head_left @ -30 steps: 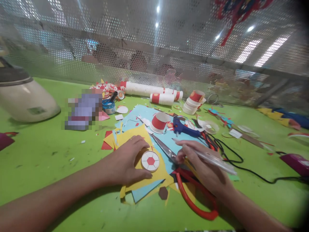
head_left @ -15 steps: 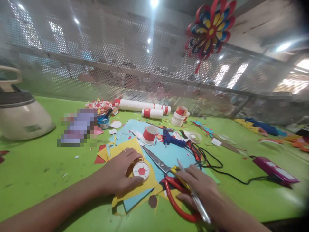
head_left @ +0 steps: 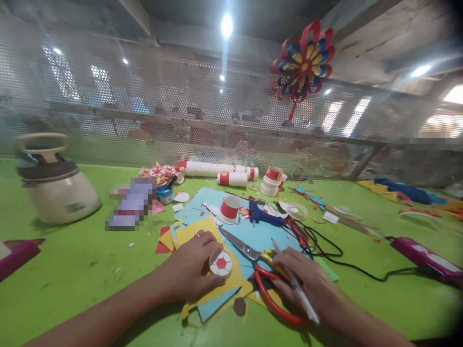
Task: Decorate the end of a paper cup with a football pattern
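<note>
My left hand (head_left: 193, 262) is curled around a small round paper disc (head_left: 221, 264) with a red-and-white football pattern. Its thumb and fingers grip the disc's edge above a yellow paper sheet (head_left: 231, 289). A slim clear pen (head_left: 298, 291) is held in my right hand (head_left: 307, 274), its tip pointing up and away. Beneath that hand lies a pair of scissors (head_left: 277, 299) with red and yellow handles, blades pointing far left. My right fingers touch the handles; whether they also grip them is partly hidden. A red-and-white paper cup (head_left: 230, 209) stands beyond the blades.
A blue glue gun (head_left: 265, 217) rests on light-blue paper (head_left: 202, 202), its black cord running right towards a magenta power strip (head_left: 423, 258). A blue jar (head_left: 165, 194), white rolls (head_left: 210, 168) and a large flask (head_left: 60, 193) stand further back. Paper scraps litter the green table.
The view has tilted up and turned slightly left, so everything appears lower and further right. Both hands keep nearly the same place over the papers, with the disc and pen still held.
</note>
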A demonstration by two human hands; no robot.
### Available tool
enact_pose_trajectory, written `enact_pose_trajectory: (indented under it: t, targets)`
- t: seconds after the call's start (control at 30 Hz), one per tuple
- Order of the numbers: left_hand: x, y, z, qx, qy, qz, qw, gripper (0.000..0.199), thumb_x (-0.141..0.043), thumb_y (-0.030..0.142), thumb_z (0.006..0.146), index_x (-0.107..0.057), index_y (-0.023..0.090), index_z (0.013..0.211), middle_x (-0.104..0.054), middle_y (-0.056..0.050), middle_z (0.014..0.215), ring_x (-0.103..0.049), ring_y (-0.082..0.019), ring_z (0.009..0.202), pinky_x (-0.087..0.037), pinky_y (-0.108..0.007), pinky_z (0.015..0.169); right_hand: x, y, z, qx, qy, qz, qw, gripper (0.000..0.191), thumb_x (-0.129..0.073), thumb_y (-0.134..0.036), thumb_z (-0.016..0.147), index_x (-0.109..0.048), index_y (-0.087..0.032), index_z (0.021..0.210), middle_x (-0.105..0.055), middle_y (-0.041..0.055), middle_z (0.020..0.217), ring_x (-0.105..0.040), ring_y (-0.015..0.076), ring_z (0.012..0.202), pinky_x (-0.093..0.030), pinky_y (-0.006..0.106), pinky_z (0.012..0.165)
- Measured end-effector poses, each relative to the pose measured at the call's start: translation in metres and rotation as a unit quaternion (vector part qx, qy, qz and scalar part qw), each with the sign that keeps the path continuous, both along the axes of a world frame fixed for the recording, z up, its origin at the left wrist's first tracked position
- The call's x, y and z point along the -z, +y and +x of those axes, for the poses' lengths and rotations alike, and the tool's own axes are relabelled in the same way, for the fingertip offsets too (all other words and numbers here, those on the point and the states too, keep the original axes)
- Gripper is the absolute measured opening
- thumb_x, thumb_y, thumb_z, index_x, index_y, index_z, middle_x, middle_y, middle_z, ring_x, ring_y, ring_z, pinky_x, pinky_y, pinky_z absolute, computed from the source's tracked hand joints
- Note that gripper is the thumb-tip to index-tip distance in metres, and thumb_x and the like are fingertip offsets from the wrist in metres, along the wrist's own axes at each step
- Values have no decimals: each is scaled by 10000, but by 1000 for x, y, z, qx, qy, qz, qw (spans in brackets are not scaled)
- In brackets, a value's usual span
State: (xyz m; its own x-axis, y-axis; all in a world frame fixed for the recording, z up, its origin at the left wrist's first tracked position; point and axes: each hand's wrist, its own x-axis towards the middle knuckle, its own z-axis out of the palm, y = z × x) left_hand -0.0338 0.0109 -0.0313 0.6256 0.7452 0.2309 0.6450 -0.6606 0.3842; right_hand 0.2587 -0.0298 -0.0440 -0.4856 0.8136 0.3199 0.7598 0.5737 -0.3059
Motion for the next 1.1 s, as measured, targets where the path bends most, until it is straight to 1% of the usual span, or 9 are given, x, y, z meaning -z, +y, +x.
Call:
enact_pose_trajectory:
  t: [0.13,0.3,0.43,0.63,0.7,0.8,0.87,0.93,1.1]
  targets:
    - [1,0,0,5,-14,-5,1000,337,-677,357,753,-583,194,1032,-571,-88,1053,-520,-264,972,-460,-414,840,-8,4,-2,3,0,14,1000,114,-526,-190,875,-557,-194,985,-568,63,903,-564,188,770,-486,318,700]
    - [1,2,-1,12,-12,-4,1000,297,-656,346,777,-565,196,1017,-552,-75,1008,-505,-252,940,-454,-395,815,-16,18,-5,-14,-2,16,1000,166,-558,-186,854,-556,-191,1020,-580,78,948,-575,198,811,-491,333,731]
    - [2,2,-1,19,-12,1,1000,275,-632,360,798,-557,198,1007,-551,-68,978,-499,-243,914,-445,-374,795,-14,26,-6,-6,7,17,1000,147,-560,-208,859,-567,-179,1003,-593,88,938,-585,204,805,-495,346,730]
    - [0,2,-1,25,-9,-11,1000,297,-631,351,803,-547,198,1043,-553,-74,997,-495,-245,930,-436,-376,802,-7,22,-3,20,15,-10,1000,106,-521,-219,893,-569,-178,978,-588,90,924,-590,196,790,-504,352,736]
    - [0,2,-1,24,-6,-14,1000,301,-633,343,802,-547,198,1051,-550,-72,997,-496,-243,922,-436,-377,800,-5,22,1,21,20,-1,1000,121,-533,-237,888,-581,-187,987,-604,91,926,-595,205,802,-509,362,735]
    - [-2,2,-1,23,1,-17,1000,334,-634,338,802,-537,188,1084,-549,-82,1024,-497,-251,941,-436,-385,805,-5,22,9,22,38,23,999,112,-573,-257,861,-594,-199,955,-633,71,858,-604,199,730,-514,345,663]
    - [-3,1,0,24,5,-18,1000,333,-628,336,807,-537,179,1087,-549,-88,1024,-499,-254,942,-438,-387,802,-10,20,13,26,55,36,998,100,-589,-268,848,-590,-206,926,-648,55,828,-611,185,675,-511,320,615]
    - [-4,1,0,28,10,-19,999,309,-616,338,817,-543,175,1069,-549,-86,1002,-501,-250,923,-440,-382,791,-19,18,16,27,64,46,997,108,-602,-280,838,-588,-212,921,-662,49,832,-626,181,671,-511,308,614]
    - [-4,-3,1,34,14,-6,999,265,-588,338,838,-541,184,1048,-536,-81,964,-492,-245,896,-441,-381,779,-44,22,25,26,24,64,997,134,-612,-300,824,-614,-222,933,-665,53,841,-632,203,708,-497,327,638]
